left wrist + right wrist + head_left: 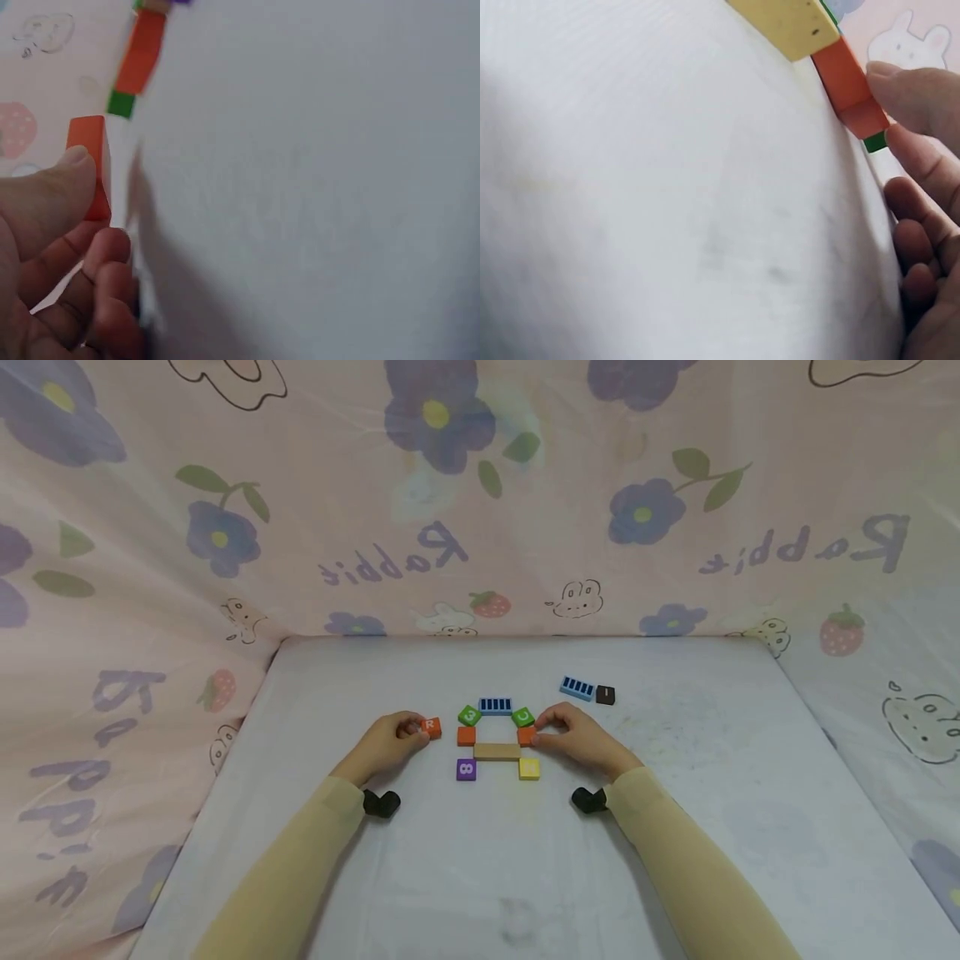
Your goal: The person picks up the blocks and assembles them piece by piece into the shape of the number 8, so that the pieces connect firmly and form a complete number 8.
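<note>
My left hand pinches an orange-red block marked R between thumb and fingers, left of a ring of blocks. In the left wrist view the thumb lies flat on this block's side. At the ring's right side my right hand holds another orange-red block by its outer end, thumb and index finger on it. Beside that block sit a green block and a yellow block. Opposite is a plain orange-red block, below a green block marked 3.
A blue slatted block tops the ring; a wooden plank crosses its lower part, near a purple block marked 8. Farther back right lie another blue slatted block and a black block. Printed curtains enclose the white table.
</note>
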A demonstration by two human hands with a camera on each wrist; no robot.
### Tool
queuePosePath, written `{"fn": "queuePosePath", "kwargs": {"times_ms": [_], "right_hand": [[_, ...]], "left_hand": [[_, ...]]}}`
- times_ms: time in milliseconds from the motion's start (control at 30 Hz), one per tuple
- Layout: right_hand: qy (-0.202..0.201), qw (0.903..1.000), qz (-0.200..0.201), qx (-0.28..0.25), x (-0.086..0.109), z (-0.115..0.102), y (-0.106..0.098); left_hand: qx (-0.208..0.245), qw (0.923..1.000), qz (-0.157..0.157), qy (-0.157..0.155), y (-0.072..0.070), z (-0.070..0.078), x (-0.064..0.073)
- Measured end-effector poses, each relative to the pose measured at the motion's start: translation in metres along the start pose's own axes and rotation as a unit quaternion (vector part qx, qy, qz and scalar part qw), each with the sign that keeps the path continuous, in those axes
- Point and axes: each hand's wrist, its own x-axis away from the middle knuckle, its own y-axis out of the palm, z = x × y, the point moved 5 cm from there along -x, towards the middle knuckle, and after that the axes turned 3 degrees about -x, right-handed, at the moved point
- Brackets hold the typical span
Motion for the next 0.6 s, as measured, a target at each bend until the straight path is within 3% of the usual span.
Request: {"fn": "queuePosePath", "kwargs": {"times_ms": [133,367,467,600], "right_hand": [[0.003,1.0000,-0.002,0.001,-0.001,0.000,0.000],[0.003,1.0000,-0.002,0.007,-0.004,0.003,0.000],[0.005,0.9999,-0.002,0.010,-0.004,0.003,0.000],[0.004,1.0000,-0.002,0.006,-0.003,0.001,0.001]], "left_hand": [[0.006,0.9998,-0.003,0.019,0.002,0.016,0.023],[0.008,0.9946,-0.026,0.100,0.024,0.052,0.066],[-0.005,0.9916,-0.049,0.120,0.036,0.058,0.077],[-0.031,0.9903,-0.065,0.119,0.050,0.054,0.082]]}}
